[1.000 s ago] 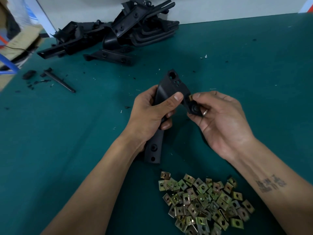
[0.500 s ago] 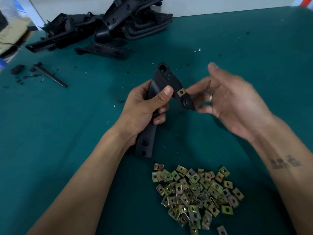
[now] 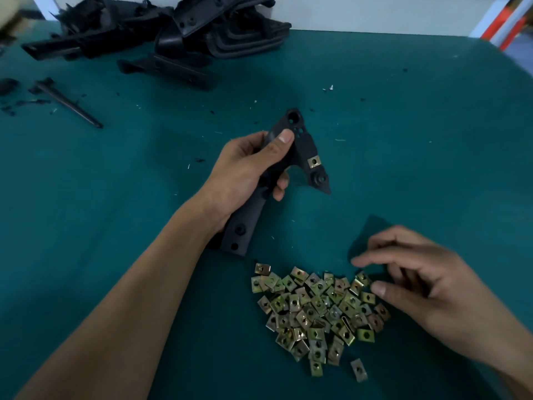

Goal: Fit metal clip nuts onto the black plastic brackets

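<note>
— Where's the black bracket [image 3: 300, 145]?
— Above the green table [image 3: 432, 140], gripped by the left hand [image 3: 245, 174], one clip nut [image 3: 314, 162] fitted on its arm.
— The right hand [image 3: 427, 287]?
— Fingers loosely spread, empty, at the edge of the clip nut pile [image 3: 317, 316].

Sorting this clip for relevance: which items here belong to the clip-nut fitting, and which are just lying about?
In use: held bracket in left hand; fitted clip nut; loose clip nut pile under right hand; bracket stack.
Lying about: black rod; plastic scraps.
</note>
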A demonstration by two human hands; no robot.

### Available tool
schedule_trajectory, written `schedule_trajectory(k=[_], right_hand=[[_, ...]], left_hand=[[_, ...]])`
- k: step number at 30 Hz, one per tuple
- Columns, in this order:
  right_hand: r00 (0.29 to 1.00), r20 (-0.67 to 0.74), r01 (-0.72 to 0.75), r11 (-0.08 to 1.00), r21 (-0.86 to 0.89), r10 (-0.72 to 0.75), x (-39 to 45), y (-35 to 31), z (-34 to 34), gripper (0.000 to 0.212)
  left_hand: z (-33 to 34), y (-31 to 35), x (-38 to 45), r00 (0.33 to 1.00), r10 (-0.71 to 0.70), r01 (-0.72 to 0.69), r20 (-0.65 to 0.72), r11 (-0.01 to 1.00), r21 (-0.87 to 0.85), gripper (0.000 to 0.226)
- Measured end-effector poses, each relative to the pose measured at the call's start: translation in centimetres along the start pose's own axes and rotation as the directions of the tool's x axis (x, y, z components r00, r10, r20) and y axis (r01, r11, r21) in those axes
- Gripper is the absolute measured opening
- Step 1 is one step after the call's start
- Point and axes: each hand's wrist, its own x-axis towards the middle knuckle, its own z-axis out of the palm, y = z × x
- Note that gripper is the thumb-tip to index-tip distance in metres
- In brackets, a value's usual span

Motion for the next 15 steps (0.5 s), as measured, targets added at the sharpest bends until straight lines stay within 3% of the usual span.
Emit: schedule_trajectory(k=[6,9,11,13,15], right_hand=[[0.995,-0.086,-0.049,0.996,0.077,0.056,1.3,0.8,0.3,0.014],[0.951,-0.264,-0.071,0.943,0.326,0.163,3.2,1.3,0.8,0.006],[0.92,-0.321,-0.004,0.821,0.571,0.227,5.3,1.2,1.0,0.006],[0.922,-0.279,0.053,0.623,0.781,0.27,8.0,0.6,1.1,0.008],[0.929,-0.239,0.077,0.484,0.872,0.283,10.9,-0.3,1.5,0.008]], left_hand=[[0.2,0.1,-0.2,1.0,0.0,0.0,-0.013,1.0,0.011,0.033],[0.2,0.2,-0.2,1.0,-0.001,0.0,-0.011,1.0,-0.01,0.032],[0.2,0.2,-0.3,1.0,-0.001,0.001,-0.001,1.0,0.001,0.03],[0.2,0.2,-0.3,1.0,-0.005,0.005,0.003,1.0,0.011,0.029],[0.2,0.2,-0.3,1.0,-0.002,0.002,0.006,1.0,0.005,0.029]])
